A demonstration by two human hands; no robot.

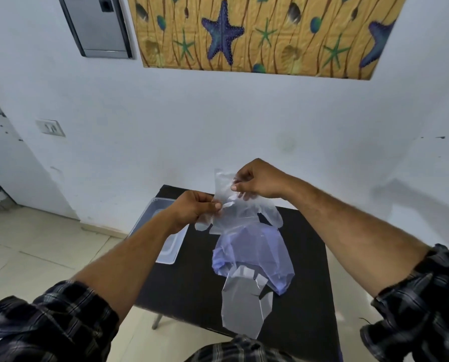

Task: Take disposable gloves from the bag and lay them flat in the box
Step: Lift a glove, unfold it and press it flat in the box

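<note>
Clear plastic glove (241, 205) hangs pinched between my hands: left hand (192, 209) and right hand (257, 178) both closed on it, raised above the black counter (197, 270), forearms angled inward.

I see a black table (304, 270) standing against a white wall (166, 131), a starfish-patterned panel (260, 32) hung above it. Left of that I see a grey metal cabinet (98, 24), a wall switch (50, 127) lower down, and pale floor tiles (35, 252)
</note>
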